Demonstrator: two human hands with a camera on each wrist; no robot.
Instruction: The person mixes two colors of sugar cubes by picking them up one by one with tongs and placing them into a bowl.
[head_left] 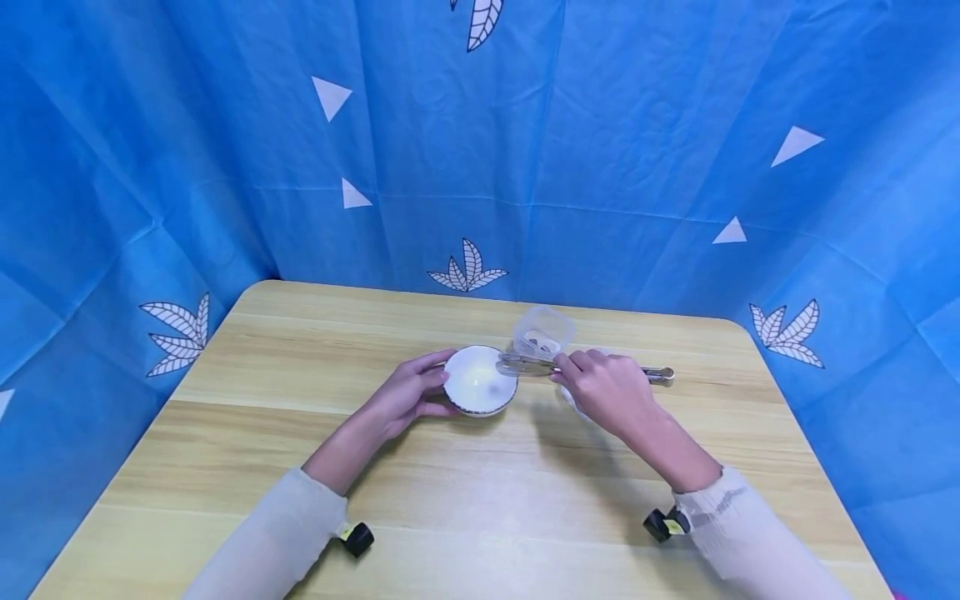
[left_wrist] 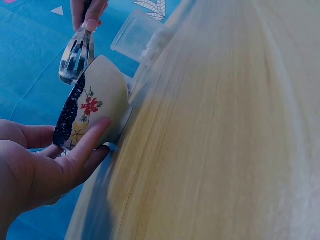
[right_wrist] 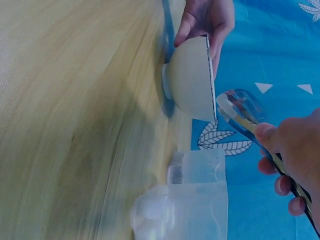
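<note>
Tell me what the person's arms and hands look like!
The left sleeve and right sleeve are long, plain and pale, almost white, and stop before the hands. The left hand and right hand wear no gloves. A small black gadget sits by the left cuff and another by the right cuff, each with a yellow-green patch beside it.

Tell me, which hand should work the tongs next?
Probably the right hand: it grips the tongs, whose tips are near the bowl, while the left hand holds that bowl.
</note>
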